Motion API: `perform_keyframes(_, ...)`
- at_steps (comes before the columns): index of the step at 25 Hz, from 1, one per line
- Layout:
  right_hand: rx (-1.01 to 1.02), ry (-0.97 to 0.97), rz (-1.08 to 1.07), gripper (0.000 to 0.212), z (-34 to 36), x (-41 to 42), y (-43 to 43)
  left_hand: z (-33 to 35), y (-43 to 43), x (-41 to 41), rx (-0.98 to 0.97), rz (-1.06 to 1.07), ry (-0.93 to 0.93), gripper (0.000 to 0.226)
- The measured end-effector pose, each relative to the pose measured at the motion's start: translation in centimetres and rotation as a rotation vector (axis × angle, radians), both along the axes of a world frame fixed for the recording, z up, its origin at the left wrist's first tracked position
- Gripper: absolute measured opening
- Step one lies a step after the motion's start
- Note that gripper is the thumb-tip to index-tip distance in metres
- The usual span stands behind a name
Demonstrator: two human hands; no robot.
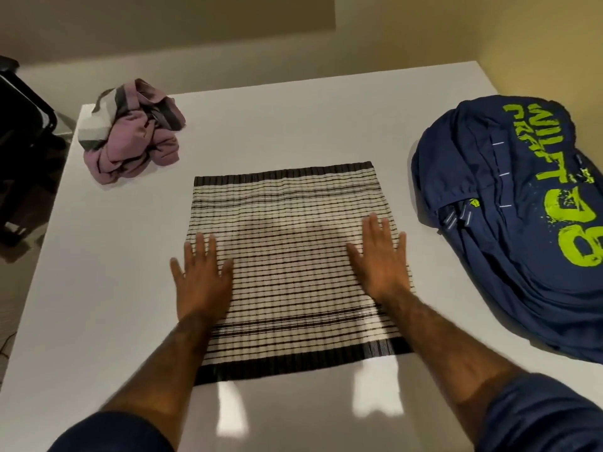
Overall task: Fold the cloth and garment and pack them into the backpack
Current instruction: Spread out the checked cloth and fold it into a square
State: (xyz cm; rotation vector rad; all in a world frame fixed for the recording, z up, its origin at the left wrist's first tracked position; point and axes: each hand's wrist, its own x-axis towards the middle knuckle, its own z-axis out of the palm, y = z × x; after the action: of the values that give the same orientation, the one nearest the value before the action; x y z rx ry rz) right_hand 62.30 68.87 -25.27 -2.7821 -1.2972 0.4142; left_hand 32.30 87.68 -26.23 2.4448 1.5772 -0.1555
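Observation:
A cream cloth with dark stripes lies flat in the middle of the white table, folded into a rough square. My left hand presses on its left edge with straight, spread fingers. My right hand lies flat on its right side, fingers also straight. A crumpled pink and grey garment sits in a heap at the table's far left. A navy backpack with bright green lettering lies on its side at the right edge.
A black chair or case stands on the floor left of the table. Beige walls rise behind and to the right. Bare tabletop lies between the cloth and the backpack, and along the near edge.

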Motion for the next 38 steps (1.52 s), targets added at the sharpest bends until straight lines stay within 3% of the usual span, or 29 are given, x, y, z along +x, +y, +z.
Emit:
perform_keyframes(3,-0.025,-0.017,-0.067,0.08,0.8,1.2,0.5,1.3,1.1,1.0,0.061,0.024,-0.015,0.074)
perform_keyframes(6,0.113,0.085,0.09,0.071,0.9,-3.3,5.1,1.5,0.3,7.2,0.089,-0.247,-0.153,0.063)
perform_keyframes(9,0.093,0.077,0.279,0.067,-0.1,-7.0,9.3,0.5,0.4,11.0,0.013,-0.364,-0.114,0.063)
perform_keyframes(13,0.065,0.013,0.261,0.069,-0.8,-3.1,8.6,-0.8,2.4,7.7,0.021,-0.265,-0.08,0.062)
perform_keyframes(18,-0.007,-0.012,-0.109,0.079,0.1,5.1,6.2,0.3,5.6,3.6,0.003,0.098,-0.038,0.075)
perform_keyframes(20,0.032,0.02,-0.123,0.079,0.4,4.8,7.5,0.7,5.6,6.0,0.038,0.057,-0.097,0.073)
perform_keyframes(23,0.134,0.091,0.056,0.075,0.4,1.0,11.1,0.6,4.3,11.5,0.063,-0.209,-0.17,0.064)
perform_keyframes(26,0.088,0.078,0.224,0.069,-0.5,-1.1,14.1,-0.3,3.8,15.1,0.027,-0.378,-0.155,0.063)
perform_keyframes(30,0.056,0.011,0.269,0.073,-1.4,2.0,14.2,-1.3,6.2,14.4,0.024,-0.329,-0.114,0.065)
perform_keyframes(38,0.01,-0.054,0.1,0.08,-0.7,10.9,11.9,-0.4,13.3,8.5,0.042,-0.192,-0.055,0.076)
